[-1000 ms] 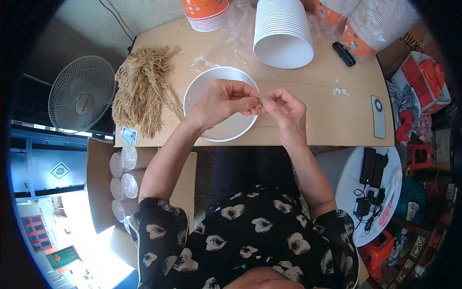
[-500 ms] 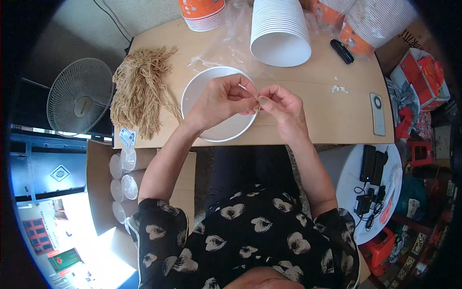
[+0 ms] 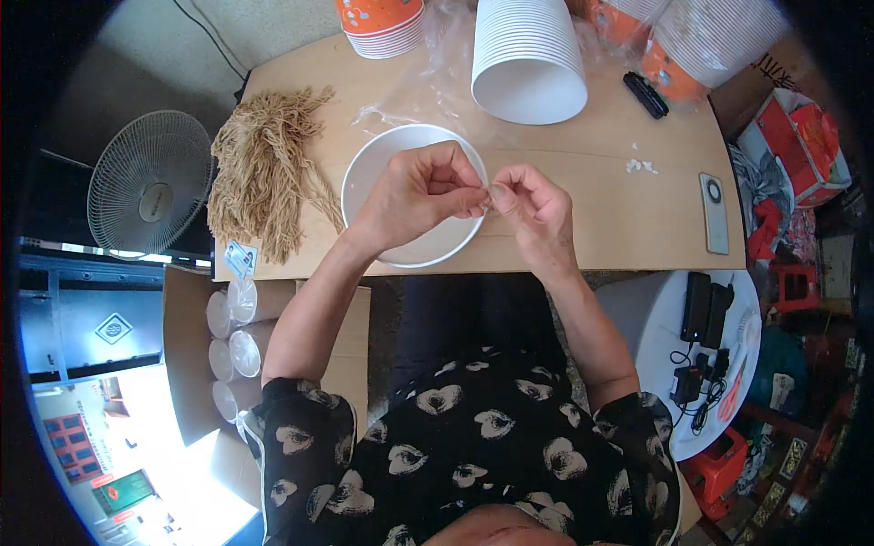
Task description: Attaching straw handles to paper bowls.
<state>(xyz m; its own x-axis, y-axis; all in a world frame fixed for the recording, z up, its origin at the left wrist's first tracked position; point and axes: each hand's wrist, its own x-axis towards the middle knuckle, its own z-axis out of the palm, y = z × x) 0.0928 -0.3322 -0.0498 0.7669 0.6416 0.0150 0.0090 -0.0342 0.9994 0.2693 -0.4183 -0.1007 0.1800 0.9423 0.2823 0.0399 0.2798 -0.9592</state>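
Both hands are raised over a round white tub (image 3: 364, 173) near the table's front edge, fingertips meeting above its right side. My left hand (image 3: 423, 193) is pinched closed, its thumb and forefinger pressed together. My right hand (image 3: 537, 214) pinches from the other side, thumb against forefinger. Whatever lies between the fingertips is too small and too covered to name. Left of the tub lies a heap of tan, string-like strands (image 3: 269, 168), with a few strands trailing to the tub's rim.
Stacked white tubs (image 3: 528, 55) lie at the back, near orange-patterned tubs (image 3: 381, 23). A black object (image 3: 645, 96), white scraps (image 3: 640, 166) and a phone (image 3: 714, 214) lie to the right. A fan (image 3: 153, 187) stands left. Chargers lie on a round white surface (image 3: 651, 364); a carton (image 3: 187, 355) holds clear containers.
My right hand has shifted very slightly, its fingers still pinched against the left hand's fingertips. The left hand stays almost in place over the tub.
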